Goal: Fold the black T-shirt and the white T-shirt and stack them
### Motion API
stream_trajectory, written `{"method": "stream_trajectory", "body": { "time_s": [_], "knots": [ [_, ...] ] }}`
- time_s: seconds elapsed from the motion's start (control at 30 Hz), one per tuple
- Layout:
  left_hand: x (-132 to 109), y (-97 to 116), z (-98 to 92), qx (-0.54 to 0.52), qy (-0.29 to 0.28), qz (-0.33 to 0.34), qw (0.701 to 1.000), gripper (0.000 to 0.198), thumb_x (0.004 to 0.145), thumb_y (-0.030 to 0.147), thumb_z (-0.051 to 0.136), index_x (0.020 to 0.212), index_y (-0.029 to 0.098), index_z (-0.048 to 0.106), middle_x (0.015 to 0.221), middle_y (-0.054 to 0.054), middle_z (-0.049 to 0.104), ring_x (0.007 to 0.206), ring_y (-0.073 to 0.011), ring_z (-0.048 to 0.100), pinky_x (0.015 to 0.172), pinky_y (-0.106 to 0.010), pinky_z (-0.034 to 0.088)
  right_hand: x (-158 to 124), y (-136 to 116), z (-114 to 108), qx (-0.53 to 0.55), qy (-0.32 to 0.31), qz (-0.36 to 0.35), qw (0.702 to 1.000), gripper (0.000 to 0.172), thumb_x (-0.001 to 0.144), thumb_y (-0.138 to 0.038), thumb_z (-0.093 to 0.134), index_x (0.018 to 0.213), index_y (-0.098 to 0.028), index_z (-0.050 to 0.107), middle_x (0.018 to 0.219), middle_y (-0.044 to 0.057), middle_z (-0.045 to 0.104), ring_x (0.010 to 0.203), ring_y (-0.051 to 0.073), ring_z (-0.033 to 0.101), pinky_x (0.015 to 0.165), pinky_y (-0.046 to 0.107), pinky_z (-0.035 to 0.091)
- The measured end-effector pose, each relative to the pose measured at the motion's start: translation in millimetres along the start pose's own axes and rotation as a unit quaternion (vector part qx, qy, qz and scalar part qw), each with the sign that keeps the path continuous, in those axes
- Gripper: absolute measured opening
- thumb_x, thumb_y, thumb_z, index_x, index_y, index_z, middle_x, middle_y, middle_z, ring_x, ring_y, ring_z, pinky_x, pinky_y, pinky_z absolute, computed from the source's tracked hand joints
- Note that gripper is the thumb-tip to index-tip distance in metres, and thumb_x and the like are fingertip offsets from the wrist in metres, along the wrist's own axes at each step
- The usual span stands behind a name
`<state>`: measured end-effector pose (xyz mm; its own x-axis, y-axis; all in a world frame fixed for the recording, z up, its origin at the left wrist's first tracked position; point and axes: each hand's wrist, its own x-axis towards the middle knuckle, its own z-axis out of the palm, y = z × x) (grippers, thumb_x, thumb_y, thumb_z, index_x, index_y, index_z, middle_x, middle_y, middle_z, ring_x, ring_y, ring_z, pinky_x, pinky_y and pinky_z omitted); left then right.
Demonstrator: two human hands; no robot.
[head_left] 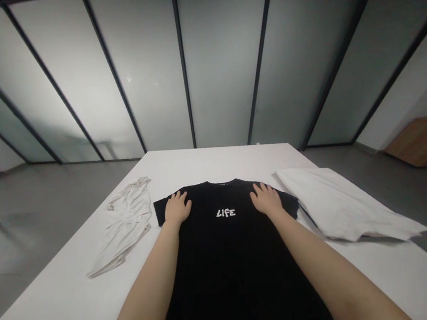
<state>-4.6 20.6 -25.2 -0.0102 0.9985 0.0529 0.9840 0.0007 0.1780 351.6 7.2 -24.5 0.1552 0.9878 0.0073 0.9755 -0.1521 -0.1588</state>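
A crumpled white garment [126,225] is seen at the table's [53,309] left. The left hand [176,208] and right hand [267,199] are pressed flat, fingers spread and grasping nothing, on the black T-shirt [229,262] laid centrally. Folded white cloth [339,204], possibly shirts, is stacked rightward.

A black T-shirt [229,262] printed "LIFE" lies flat, front up, on the white table [61,313].
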Motion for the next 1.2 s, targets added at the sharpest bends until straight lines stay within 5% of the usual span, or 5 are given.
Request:
{"method": "stream_trajectory", "body": {
  "time_s": [0.2, 0.43, 0.7, 1.0, 1.2],
  "knots": [
    [-15.4, -17.8, -20.0, -0.007, 0.039, -0.047, 0.998, 0.054, 0.105, 0.044, 0.038, 0.148, 0.021, 0.060, 0.160, -0.015, 0.052, 0.149, -0.0338, 0.045, 0.120, -0.049, 0.036, -16.7, 17.6, -8.1, -0.010, 0.039, -0.037, 0.999, 0.055, 0.108, -0.036, 0.035, 0.156, -0.015, 0.053, 0.166, 0.016, 0.044, 0.155, 0.034, 0.036, 0.125, 0.046, 0.025],
    [-19.5, -64.8, -44.4, -0.001, 0.052, -0.242, 0.969, 0.060, 0.095, 0.046, 0.050, 0.130, 0.000, 0.065, 0.134, -0.034, 0.064, 0.130, -0.0463, 0.058, 0.103, -0.052, 0.046, -65.4, -40.1, -15.3, 0.018, 0.032, -0.069, 0.997, 0.053, 0.105, -0.042, 0.044, 0.153, -0.022, 0.057, 0.167, 0.014, 0.042, 0.155, 0.043, 0.031, 0.124, 0.059, 0.020],
    [-9.5, -72.2, -41.9, -0.071, 0.039, -0.233, 0.969, 0.032, 0.092, 0.031, 0.055, 0.111, 0.010, 0.069, 0.124, -0.029, 0.070, 0.124, -0.0452, 0.063, 0.096, -0.048, 0.049, -110.0, -107.1, 6.2, 0.038, -0.100, -0.052, 0.993, 0.073, 0.103, -0.063, 0.039, 0.168, -0.030, 0.031, 0.176, 0.018, 0.018, 0.159, 0.051, 0.014, 0.121, 0.071, 0.010],
    [-1.6, -72.2, -49.6, -0.257, 0.073, -0.194, 0.944, 0.020, 0.094, 0.024, 0.055, 0.112, 0.020, 0.050, 0.095, -0.008, 0.070, 0.086, -0.0222, 0.070, 0.067, -0.028, 0.049, -110.0, -107.7, 21.6, 0.025, -0.067, -0.065, 0.995, 0.073, 0.104, -0.065, 0.035, 0.169, -0.033, 0.028, 0.178, 0.014, 0.014, 0.160, 0.051, 0.009, 0.119, 0.074, 0.003],
    [-7.5, -48.5, -61.9, -0.388, 0.010, -0.113, 0.915, 0.034, 0.094, 0.034, 0.066, 0.118, 0.023, 0.044, 0.094, -0.003, 0.073, 0.066, -0.0136, 0.070, 0.057, -0.022, 0.051, -108.8, -104.0, 21.2, 0.030, -0.061, -0.073, 0.995, 0.072, 0.104, -0.065, 0.036, 0.168, -0.033, 0.031, 0.177, 0.014, 0.016, 0.160, 0.050, 0.009, 0.121, 0.072, 0.004]
  ]
}}
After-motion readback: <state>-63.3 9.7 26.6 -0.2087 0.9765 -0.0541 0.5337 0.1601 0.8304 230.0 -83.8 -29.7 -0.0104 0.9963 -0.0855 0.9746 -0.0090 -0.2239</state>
